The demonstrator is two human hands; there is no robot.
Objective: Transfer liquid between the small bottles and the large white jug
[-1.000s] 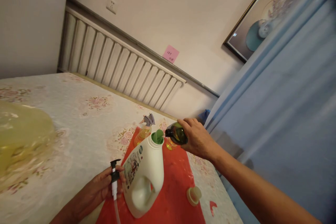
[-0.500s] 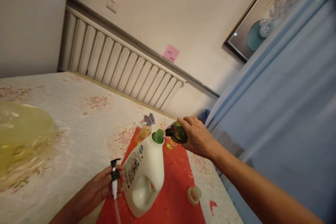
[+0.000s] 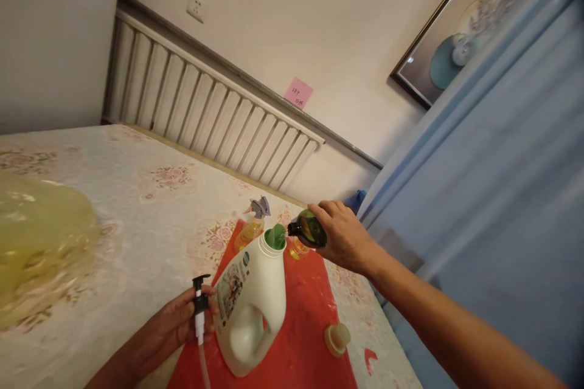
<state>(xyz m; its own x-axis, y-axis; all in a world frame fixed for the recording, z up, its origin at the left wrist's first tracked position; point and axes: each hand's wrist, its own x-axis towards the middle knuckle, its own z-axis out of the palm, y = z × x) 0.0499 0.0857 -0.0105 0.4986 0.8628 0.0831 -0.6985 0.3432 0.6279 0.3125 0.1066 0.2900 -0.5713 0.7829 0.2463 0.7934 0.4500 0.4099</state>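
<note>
My right hand (image 3: 344,237) is closed around a dark green bottle (image 3: 310,230), tipped on its side with its black neck at the mouth of a large white jug (image 3: 269,292). A thin clear stream seems to run from the bottle into the jug's green spout (image 3: 276,236). In my left hand (image 3: 176,322) is a black and white pump dispenser head (image 3: 199,304) with a clear dip tube hanging down; those fingers are beside the jug's label. The jug stands on a red sheet (image 3: 305,316), its handle facing me.
Behind the jug stand a spray bottle (image 3: 250,234) with yellow liquid and another yellow-filled container (image 3: 298,249). A pale cap (image 3: 337,339) lies on the sheet's right side, near a red scrap (image 3: 370,361). A big yellowish transparent bag (image 3: 41,243) sits left on the flowered tablecloth (image 3: 137,225).
Almost nothing differs. Both hands keep their grips, and the bottle stays tipped at the jug's mouth. The whole view shifts very slightly.
</note>
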